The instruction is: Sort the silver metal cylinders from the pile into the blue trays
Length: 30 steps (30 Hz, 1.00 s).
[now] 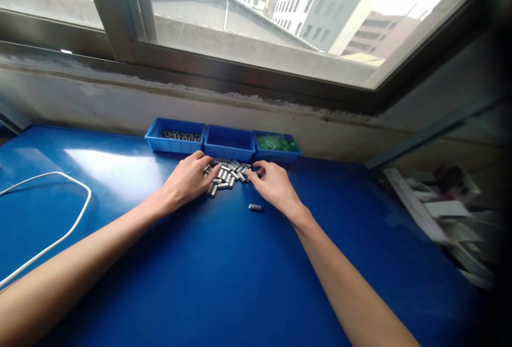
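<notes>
A loose pile of short silvery metal pieces [226,174] lies on the blue tabletop, just in front of the bins. At the pile's left side is my left hand [195,174], its fingers apart and curved around the edge. My right hand [272,180] meets the right side, thumb and forefinger spread, touching or very near the outer pieces. Neither hand has a piece visibly gripped. One single metal piece [255,207] lies by itself nearer to me, below my right hand. Some of the pile is hidden behind my fingers.
Three blue bins stand against the wall: the left bin [170,146] holds small dark metal parts, the middle bin [229,152] shows a bare floor, the right bin [276,156] holds green pieces. A white cable [86,197] curves across the left. Blurred clutter [448,208] sits at right.
</notes>
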{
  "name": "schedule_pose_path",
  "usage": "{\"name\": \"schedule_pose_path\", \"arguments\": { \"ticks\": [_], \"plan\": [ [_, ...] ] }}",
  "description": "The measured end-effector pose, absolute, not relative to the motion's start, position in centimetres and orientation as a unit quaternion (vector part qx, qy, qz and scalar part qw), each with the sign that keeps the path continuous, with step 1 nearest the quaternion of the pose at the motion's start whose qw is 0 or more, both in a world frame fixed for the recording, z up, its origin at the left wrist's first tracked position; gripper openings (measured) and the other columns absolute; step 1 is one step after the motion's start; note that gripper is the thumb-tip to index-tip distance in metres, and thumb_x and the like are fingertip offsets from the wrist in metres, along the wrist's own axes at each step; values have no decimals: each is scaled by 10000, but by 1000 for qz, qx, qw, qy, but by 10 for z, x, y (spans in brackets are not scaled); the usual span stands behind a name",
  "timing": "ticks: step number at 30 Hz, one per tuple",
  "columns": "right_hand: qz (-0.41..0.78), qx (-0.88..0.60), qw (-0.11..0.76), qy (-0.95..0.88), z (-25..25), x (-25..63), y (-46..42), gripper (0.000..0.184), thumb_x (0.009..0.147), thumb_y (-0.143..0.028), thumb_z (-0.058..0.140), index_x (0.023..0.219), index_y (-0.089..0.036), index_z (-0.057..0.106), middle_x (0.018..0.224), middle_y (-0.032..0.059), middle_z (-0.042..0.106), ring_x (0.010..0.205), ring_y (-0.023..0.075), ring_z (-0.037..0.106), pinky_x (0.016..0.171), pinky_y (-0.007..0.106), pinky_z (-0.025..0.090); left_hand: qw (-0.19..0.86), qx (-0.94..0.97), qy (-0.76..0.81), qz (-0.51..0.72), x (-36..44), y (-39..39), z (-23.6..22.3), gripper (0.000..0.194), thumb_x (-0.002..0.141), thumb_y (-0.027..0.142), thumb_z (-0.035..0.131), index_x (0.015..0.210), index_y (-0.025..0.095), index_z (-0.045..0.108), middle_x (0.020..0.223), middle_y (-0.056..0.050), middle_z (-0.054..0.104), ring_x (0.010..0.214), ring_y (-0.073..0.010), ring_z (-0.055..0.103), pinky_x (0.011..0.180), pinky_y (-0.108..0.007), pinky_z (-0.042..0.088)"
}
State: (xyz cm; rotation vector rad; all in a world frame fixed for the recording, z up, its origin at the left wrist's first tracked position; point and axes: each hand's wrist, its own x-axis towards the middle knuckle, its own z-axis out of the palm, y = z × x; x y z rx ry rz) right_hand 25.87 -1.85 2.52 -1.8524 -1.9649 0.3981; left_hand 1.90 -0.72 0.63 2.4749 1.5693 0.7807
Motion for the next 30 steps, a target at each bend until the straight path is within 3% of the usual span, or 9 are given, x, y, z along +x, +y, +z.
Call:
{"name": "schedule_pose_path", "arguments": {
  "ticks": [5, 9, 11, 14, 19, 21, 25, 28, 30],
  "plan": [
    [177, -623, 225, -728, 42, 265, -32, 468, 874, -549, 670, 1219, -234, 680, 1137, 95, 707, 765, 192, 692, 773, 342, 545, 148, 783, 473, 377, 14, -11, -3, 311, 1003, 399, 514, 976, 182, 736, 913, -52, 650, 686, -135, 620, 687, -282, 530],
    [251, -584, 82, -768, 58, 283, -47, 901, 581, -559, 908, 1373, -301, 565, 1120, 75, 659, 728, 191, 679, 658, 312, 550, 145, 778, 466, 396, 14, -13, -5, 286, 1000, 374, 519, 976, 181, 729, 911, -44, 625, 667, -123, 586, 676, -285, 507],
    [301, -574, 67, -758, 59, 284, -47, 818, 618, -497, 898, 1339, -294, 572, 1091, 60, 651, 680, 172, 677, 594, 288, 541, 141, 782, 462, 393, 15, -12, -5, 280, 1001, 371, 517, 988, 186, 726, 910, -43, 624, 664, -124, 576, 671, -289, 498],
    [368, -561, 116, -732, 53, 275, -40, 528, 720, -364, 823, 1190, -251, 613, 1069, 45, 662, 647, 151, 688, 570, 274, 550, 140, 776, 467, 401, 14, -9, -6, 282, 1000, 377, 514, 966, 191, 723, 868, -38, 617, 666, -130, 575, 670, -288, 497],
    [330, -543, 243, -733, 43, 259, -31, 191, 782, -224, 728, 944, -213, 627, 949, 35, 685, 796, 185, 726, 739, 315, 619, 98, 760, 517, 382, 8, -7, 0, 300, 1003, 404, 494, 953, 200, 709, 898, -52, 643, 748, -168, 630, 684, -296, 498],
    [295, -537, 263, -745, 41, 256, -29, 141, 787, -183, 705, 906, -210, 634, 920, 36, 692, 845, 194, 721, 789, 327, 618, 54, 762, 562, 318, 5, -7, 6, 289, 1006, 405, 476, 980, 212, 689, 932, -60, 669, 781, -198, 653, 669, -307, 471],
    [199, -535, 260, -779, 42, 246, -26, 87, 791, -133, 671, 839, -200, 640, 850, 24, 680, 741, 168, 664, 710, 305, 567, 56, 769, 601, 213, 4, -9, 16, 241, 1009, 345, 437, 944, 213, 629, 870, -69, 710, 797, -238, 694, 652, -306, 418],
    [156, -523, 257, -797, 45, 232, -24, 77, 799, -118, 659, 808, -193, 641, 803, 14, 665, 701, 151, 624, 666, 281, 505, 105, 759, 590, 254, 7, -8, 16, 233, 991, 294, 435, 825, 208, 574, 799, -71, 706, 777, -234, 710, 649, -292, 420],
    [149, -512, 261, -805, 50, 220, -25, 61, 816, -131, 657, 811, -192, 646, 799, 9, 667, 692, 142, 611, 659, 271, 479, 193, 730, 580, 306, 8, -7, 14, 243, 983, 301, 432, 787, 213, 545, 702, -40, 678, 653, -202, 700, 593, -268, 422]
  ]
}}
